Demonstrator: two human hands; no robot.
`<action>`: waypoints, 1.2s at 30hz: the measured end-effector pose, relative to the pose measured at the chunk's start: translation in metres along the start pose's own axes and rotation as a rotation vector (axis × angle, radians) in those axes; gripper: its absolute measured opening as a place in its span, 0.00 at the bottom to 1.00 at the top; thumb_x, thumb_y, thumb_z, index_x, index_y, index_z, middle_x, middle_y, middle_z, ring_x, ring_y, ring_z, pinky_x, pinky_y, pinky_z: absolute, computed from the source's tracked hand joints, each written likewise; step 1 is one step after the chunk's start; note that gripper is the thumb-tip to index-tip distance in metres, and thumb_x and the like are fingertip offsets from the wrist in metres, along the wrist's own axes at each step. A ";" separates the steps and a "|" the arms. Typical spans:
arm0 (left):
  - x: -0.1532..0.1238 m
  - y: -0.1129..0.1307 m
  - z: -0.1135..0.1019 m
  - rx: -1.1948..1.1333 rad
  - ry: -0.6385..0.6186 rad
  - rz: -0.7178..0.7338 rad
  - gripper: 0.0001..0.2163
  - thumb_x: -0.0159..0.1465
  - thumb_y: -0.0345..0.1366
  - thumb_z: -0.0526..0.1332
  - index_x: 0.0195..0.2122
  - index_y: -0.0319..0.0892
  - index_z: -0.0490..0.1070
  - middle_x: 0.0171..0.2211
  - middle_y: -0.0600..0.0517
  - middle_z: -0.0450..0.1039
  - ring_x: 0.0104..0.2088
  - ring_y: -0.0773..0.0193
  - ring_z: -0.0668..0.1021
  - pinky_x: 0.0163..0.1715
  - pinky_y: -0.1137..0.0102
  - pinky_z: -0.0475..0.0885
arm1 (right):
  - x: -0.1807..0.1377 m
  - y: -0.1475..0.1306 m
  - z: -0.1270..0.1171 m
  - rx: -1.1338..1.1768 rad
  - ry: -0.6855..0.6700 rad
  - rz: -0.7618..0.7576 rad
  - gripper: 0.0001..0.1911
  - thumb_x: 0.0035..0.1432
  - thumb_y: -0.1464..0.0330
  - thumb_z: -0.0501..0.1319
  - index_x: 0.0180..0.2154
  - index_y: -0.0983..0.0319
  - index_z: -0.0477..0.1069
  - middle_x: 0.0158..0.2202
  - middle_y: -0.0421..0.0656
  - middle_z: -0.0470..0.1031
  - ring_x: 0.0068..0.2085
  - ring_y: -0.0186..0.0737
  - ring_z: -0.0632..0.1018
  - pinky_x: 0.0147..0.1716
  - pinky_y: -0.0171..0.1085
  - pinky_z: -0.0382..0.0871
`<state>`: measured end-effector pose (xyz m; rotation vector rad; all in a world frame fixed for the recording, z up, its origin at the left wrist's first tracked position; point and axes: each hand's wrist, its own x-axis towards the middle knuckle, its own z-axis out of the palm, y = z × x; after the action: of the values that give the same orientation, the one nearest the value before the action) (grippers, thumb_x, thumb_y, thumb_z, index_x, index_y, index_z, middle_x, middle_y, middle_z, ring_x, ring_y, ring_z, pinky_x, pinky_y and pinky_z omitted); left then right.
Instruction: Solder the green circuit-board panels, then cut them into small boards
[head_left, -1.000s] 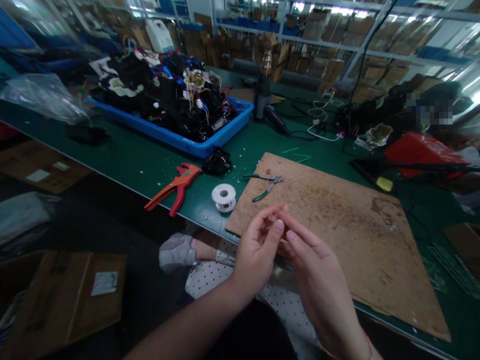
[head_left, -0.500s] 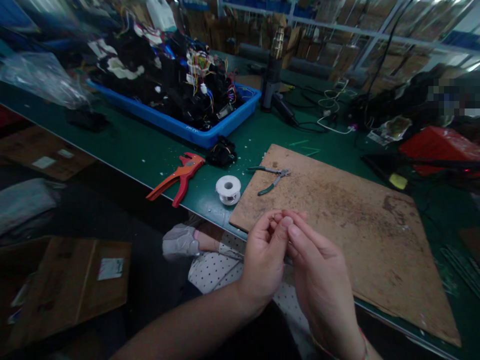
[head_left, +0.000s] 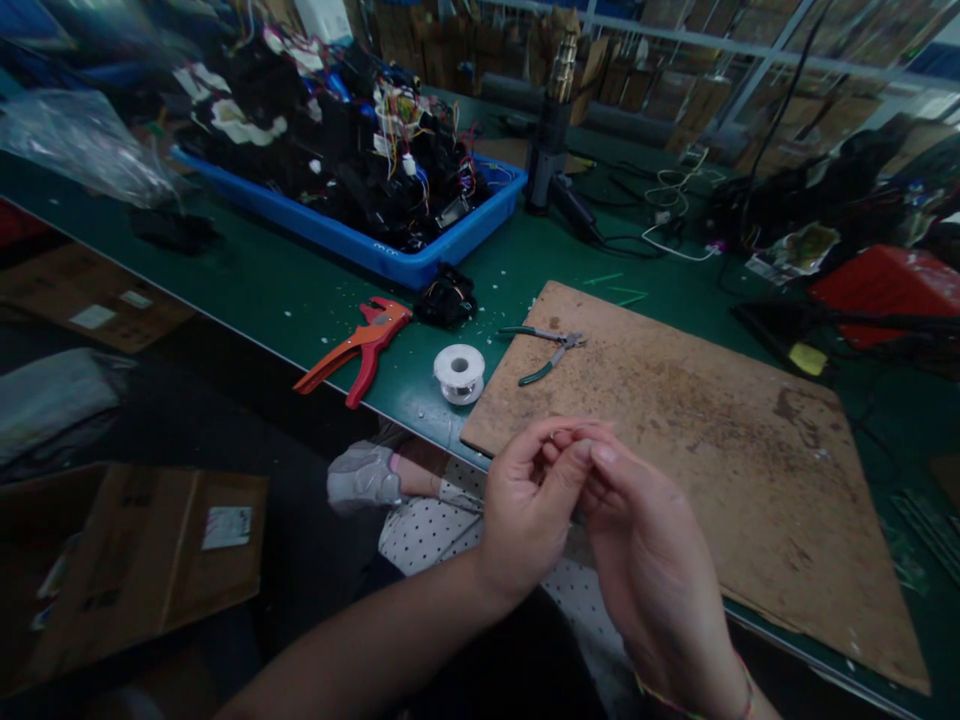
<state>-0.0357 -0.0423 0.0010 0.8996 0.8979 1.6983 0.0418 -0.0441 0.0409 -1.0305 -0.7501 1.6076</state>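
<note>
My left hand (head_left: 534,505) and my right hand (head_left: 651,530) meet fingertip to fingertip over the near edge of a brown board (head_left: 720,450). Both are closed in a pinch, thumbs side by side. Whatever lies between the fingers is hidden or too small to make out. Diagonal cutters (head_left: 551,352) with green handles lie spread on the board's left corner, beyond my hands. Left of the board stands a white spool of solder wire (head_left: 459,375). Farther left lies a red and orange wire stripper (head_left: 356,350) at the bench edge.
A blue tray (head_left: 405,265) heaped with black parts and coloured wires sits at the back left, a small black part (head_left: 445,297) before it. Behind the board a heat gun (head_left: 551,150) stands upright. A red device (head_left: 892,295) is at right; an opened carton (head_left: 150,550) stands below left.
My right hand has turned slightly and its fingers have shifted a little against the left hand's. Both hands stay joined at the fingertips. The view has moved slightly; the tools lie as before.
</note>
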 end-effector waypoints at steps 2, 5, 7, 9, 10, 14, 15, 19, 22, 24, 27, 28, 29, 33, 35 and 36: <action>0.000 0.000 0.000 0.012 0.003 -0.033 0.05 0.66 0.34 0.62 0.42 0.42 0.73 0.41 0.51 0.80 0.43 0.67 0.81 0.46 0.73 0.76 | 0.001 0.002 0.000 0.016 0.032 0.025 0.11 0.55 0.63 0.65 0.39 0.61 0.80 0.40 0.45 0.82 0.42 0.36 0.80 0.47 0.34 0.73; -0.001 0.000 0.000 0.009 0.002 -0.056 0.05 0.66 0.35 0.61 0.41 0.42 0.72 0.41 0.50 0.80 0.43 0.65 0.81 0.45 0.71 0.77 | 0.001 0.004 -0.001 0.000 0.071 0.036 0.13 0.52 0.62 0.67 0.40 0.60 0.80 0.40 0.45 0.82 0.43 0.38 0.81 0.49 0.38 0.72; -0.002 0.000 0.000 0.045 -0.001 -0.028 0.04 0.67 0.35 0.60 0.42 0.43 0.72 0.42 0.50 0.79 0.44 0.65 0.81 0.46 0.69 0.77 | 0.002 0.005 -0.002 -0.021 0.076 0.025 0.13 0.51 0.62 0.68 0.39 0.60 0.80 0.40 0.45 0.82 0.42 0.38 0.81 0.50 0.40 0.72; -0.003 0.000 0.000 0.106 -0.008 0.017 0.05 0.67 0.34 0.60 0.42 0.43 0.73 0.43 0.50 0.79 0.44 0.65 0.81 0.47 0.69 0.76 | 0.001 0.005 -0.004 -0.039 0.064 0.007 0.12 0.52 0.62 0.67 0.39 0.60 0.80 0.40 0.45 0.82 0.43 0.39 0.80 0.51 0.41 0.71; -0.003 -0.001 -0.001 0.141 -0.012 0.039 0.05 0.67 0.33 0.60 0.43 0.43 0.73 0.43 0.50 0.79 0.44 0.65 0.80 0.47 0.70 0.76 | 0.001 0.004 -0.005 -0.046 0.054 0.001 0.12 0.53 0.62 0.66 0.39 0.60 0.80 0.41 0.46 0.82 0.43 0.39 0.80 0.51 0.41 0.71; -0.003 -0.003 -0.006 0.292 -0.032 0.139 0.08 0.66 0.31 0.61 0.45 0.44 0.73 0.43 0.51 0.80 0.44 0.65 0.81 0.47 0.71 0.76 | 0.000 0.002 -0.008 -0.043 -0.001 -0.006 0.10 0.56 0.64 0.64 0.38 0.61 0.80 0.41 0.45 0.81 0.44 0.38 0.79 0.49 0.38 0.72; -0.002 -0.004 -0.008 0.330 -0.041 0.173 0.08 0.65 0.31 0.61 0.46 0.44 0.73 0.44 0.51 0.80 0.44 0.65 0.81 0.47 0.71 0.76 | 0.000 0.002 -0.008 -0.033 -0.015 -0.003 0.09 0.56 0.65 0.64 0.37 0.61 0.80 0.40 0.45 0.81 0.43 0.37 0.79 0.48 0.37 0.72; 0.003 -0.003 -0.019 0.541 -0.088 0.344 0.11 0.63 0.30 0.63 0.47 0.43 0.74 0.43 0.51 0.80 0.42 0.66 0.81 0.44 0.73 0.77 | 0.001 -0.001 -0.008 0.002 -0.059 0.029 0.08 0.57 0.66 0.63 0.35 0.61 0.80 0.36 0.43 0.81 0.39 0.33 0.79 0.42 0.32 0.73; 0.005 -0.002 -0.025 0.643 -0.088 0.418 0.12 0.62 0.30 0.65 0.47 0.42 0.74 0.41 0.51 0.81 0.39 0.67 0.82 0.41 0.75 0.76 | 0.002 0.000 -0.007 0.017 -0.065 0.042 0.09 0.57 0.66 0.62 0.35 0.62 0.80 0.38 0.44 0.81 0.40 0.34 0.79 0.42 0.32 0.73; 0.005 -0.003 -0.024 0.620 -0.053 0.350 0.10 0.62 0.32 0.65 0.45 0.42 0.74 0.38 0.52 0.81 0.36 0.68 0.81 0.38 0.76 0.76 | 0.003 0.002 -0.006 0.021 -0.045 0.042 0.10 0.57 0.65 0.63 0.38 0.61 0.80 0.40 0.45 0.81 0.41 0.35 0.80 0.44 0.33 0.73; 0.003 -0.003 -0.019 0.515 0.008 0.157 0.07 0.63 0.36 0.64 0.41 0.42 0.74 0.31 0.55 0.78 0.29 0.71 0.78 0.29 0.78 0.74 | 0.002 0.005 -0.006 0.019 -0.004 0.043 0.11 0.56 0.64 0.64 0.41 0.60 0.80 0.42 0.45 0.81 0.43 0.37 0.80 0.48 0.37 0.73; 0.003 -0.003 -0.017 0.489 0.023 0.112 0.06 0.63 0.37 0.64 0.40 0.42 0.74 0.29 0.55 0.76 0.27 0.71 0.77 0.28 0.78 0.73 | 0.001 0.006 -0.006 0.015 0.006 0.044 0.12 0.56 0.63 0.64 0.42 0.60 0.80 0.42 0.45 0.81 0.43 0.37 0.80 0.49 0.38 0.73; 0.002 -0.002 -0.015 0.478 0.027 0.081 0.06 0.63 0.38 0.63 0.39 0.42 0.74 0.28 0.55 0.75 0.26 0.71 0.76 0.27 0.78 0.72 | 0.000 0.007 -0.006 0.011 0.014 0.041 0.12 0.56 0.63 0.65 0.42 0.60 0.79 0.42 0.45 0.81 0.43 0.38 0.80 0.50 0.40 0.72; 0.001 0.004 -0.011 0.532 0.013 0.097 0.06 0.64 0.37 0.63 0.39 0.42 0.74 0.29 0.55 0.76 0.27 0.71 0.76 0.28 0.78 0.72 | -0.001 0.007 -0.008 -0.023 0.034 0.002 0.12 0.56 0.63 0.65 0.41 0.60 0.79 0.42 0.45 0.81 0.44 0.40 0.80 0.51 0.43 0.72; 0.001 0.007 -0.012 0.615 -0.010 0.154 0.06 0.64 0.36 0.63 0.41 0.43 0.75 0.32 0.54 0.78 0.29 0.70 0.78 0.30 0.77 0.73 | 0.000 0.006 -0.008 -0.029 0.037 -0.002 0.11 0.56 0.63 0.65 0.40 0.60 0.80 0.42 0.45 0.81 0.43 0.40 0.80 0.49 0.41 0.73; 0.001 0.008 -0.013 0.665 -0.020 0.188 0.07 0.64 0.35 0.62 0.42 0.43 0.75 0.34 0.53 0.79 0.30 0.69 0.79 0.32 0.76 0.74 | 0.001 0.005 -0.007 -0.023 0.037 0.004 0.10 0.56 0.63 0.64 0.39 0.60 0.80 0.41 0.45 0.81 0.42 0.39 0.80 0.48 0.41 0.74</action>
<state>-0.0505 -0.0454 0.0020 1.4713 1.4388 1.5519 0.0460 -0.0449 0.0334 -1.0758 -0.7431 1.5830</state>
